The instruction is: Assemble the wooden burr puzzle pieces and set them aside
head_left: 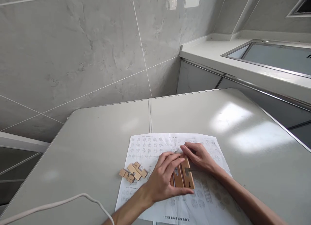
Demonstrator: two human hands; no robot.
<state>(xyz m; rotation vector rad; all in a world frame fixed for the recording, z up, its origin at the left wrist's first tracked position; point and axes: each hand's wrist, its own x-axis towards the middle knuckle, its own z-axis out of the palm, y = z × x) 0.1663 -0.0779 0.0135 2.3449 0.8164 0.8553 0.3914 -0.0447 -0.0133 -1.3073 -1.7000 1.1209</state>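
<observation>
Several notched wooden puzzle bars [185, 177] lie side by side on a printed instruction sheet [150, 147]. My left hand [162, 179] rests over their left side, fingers curled around the bars. From the far right, my right hand [198, 155] pinches their far ends with its fingertips. A small assembled cluster of wooden puzzle pieces [133, 172] sits at the sheet's left edge, apart from both hands.
The sheet lies on a grey folding table [97, 137] with a centre seam. A white cable [60, 204] crosses the near left corner. A tiled wall stands behind, and a counter with a steel sink [272, 55] is at the right.
</observation>
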